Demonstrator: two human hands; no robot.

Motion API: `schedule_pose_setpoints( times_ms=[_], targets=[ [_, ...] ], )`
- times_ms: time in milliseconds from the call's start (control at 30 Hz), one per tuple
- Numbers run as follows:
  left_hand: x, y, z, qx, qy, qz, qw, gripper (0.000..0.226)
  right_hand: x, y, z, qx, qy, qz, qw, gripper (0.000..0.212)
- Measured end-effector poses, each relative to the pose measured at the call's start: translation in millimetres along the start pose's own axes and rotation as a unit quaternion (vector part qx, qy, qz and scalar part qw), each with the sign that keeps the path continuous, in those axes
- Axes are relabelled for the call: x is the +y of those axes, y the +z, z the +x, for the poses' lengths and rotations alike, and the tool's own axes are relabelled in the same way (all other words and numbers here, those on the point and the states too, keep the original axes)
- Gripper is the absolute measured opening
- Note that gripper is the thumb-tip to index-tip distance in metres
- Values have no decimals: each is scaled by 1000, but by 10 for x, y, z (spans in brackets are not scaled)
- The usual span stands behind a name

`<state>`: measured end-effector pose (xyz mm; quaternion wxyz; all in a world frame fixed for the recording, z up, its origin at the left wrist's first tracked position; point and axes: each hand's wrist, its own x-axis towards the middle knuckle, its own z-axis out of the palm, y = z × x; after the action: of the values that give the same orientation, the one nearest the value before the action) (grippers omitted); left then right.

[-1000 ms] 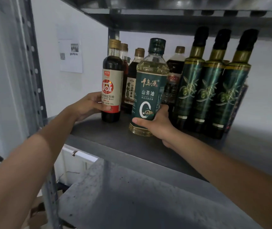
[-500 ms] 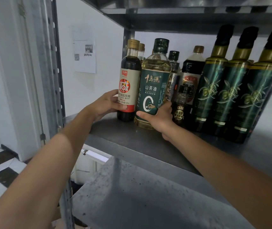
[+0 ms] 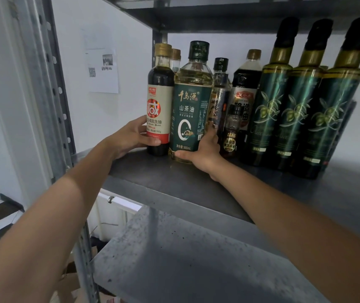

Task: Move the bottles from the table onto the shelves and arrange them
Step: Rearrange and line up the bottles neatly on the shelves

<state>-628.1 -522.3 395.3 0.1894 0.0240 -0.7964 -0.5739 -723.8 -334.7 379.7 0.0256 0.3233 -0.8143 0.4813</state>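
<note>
While reaching up past the bare lower shelf and over the front lip of the middle shelf, meets two bottles at once. Left hand: wrapped round the lower body of the soy sauce bottle, thumb across the red label, fingers behind. Right hand: cupped round the foot of the camellia oil bottle, thumb on the front near the base, fingers gone round the far side.

Both upright on the middle shelf, long axes vertical, sides touching or as good as; cannot tell which. Straight ahead of each palm and already in hand, so judged to need only a nudge into line or a let-go, each hand nearest its own bottle.

Tight on the right: a small sesame oil bottle just beside the right knuckles, then three tall olive oil bottles in a row, shoulder to shoulder. Likely to clip the small one if drawn out sideways — safer straight back toward the body.

Behind the held pair: a narrow dark-capped bottle, a big dark sauce bottle, a gold-capped bottle peeking past the soy sauce neck. Further left, the perforated steel upright — and beyond it, a printed sheet on the white wall.
</note>
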Motion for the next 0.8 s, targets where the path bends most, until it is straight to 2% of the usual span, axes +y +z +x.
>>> schedule_pose_setpoints(
  times_ms=[333, 400, 500, 567, 633, 700, 800],
  targets=[
    [51, 97, -130, 33, -26, 40, 998, 57, 57, 16, 1, 4, -19, 7, 1000, 118],
    [64, 151, -174, 80, -33, 92, 992, 57, 48, -10, -26, 7, -27, 7, 1000, 117],
    [85, 280, -281, 179, -74, 180, 964, 71, 36, -95, -109, -9, -43, -14, 999, 112],
    [114, 415, -441, 250, -105, 219, 937, 69, 62, -203, -219, -39, -46, -68, 996, 97],
    [158, 623, -666, 292, -82, 285, 909, 52, 100, -376, -390, -76, -61, -153, 983, 71],
    [234, 921, -875, 264, -18, 385, 884, 30, 137, -590, -611, -111, -96, -239, 960, 48],
    [404, 1467, -1043, 169, 60, 476, 861, 20, 233, -959, -958, -110, -135, -295, 940, 39]
  ],
)
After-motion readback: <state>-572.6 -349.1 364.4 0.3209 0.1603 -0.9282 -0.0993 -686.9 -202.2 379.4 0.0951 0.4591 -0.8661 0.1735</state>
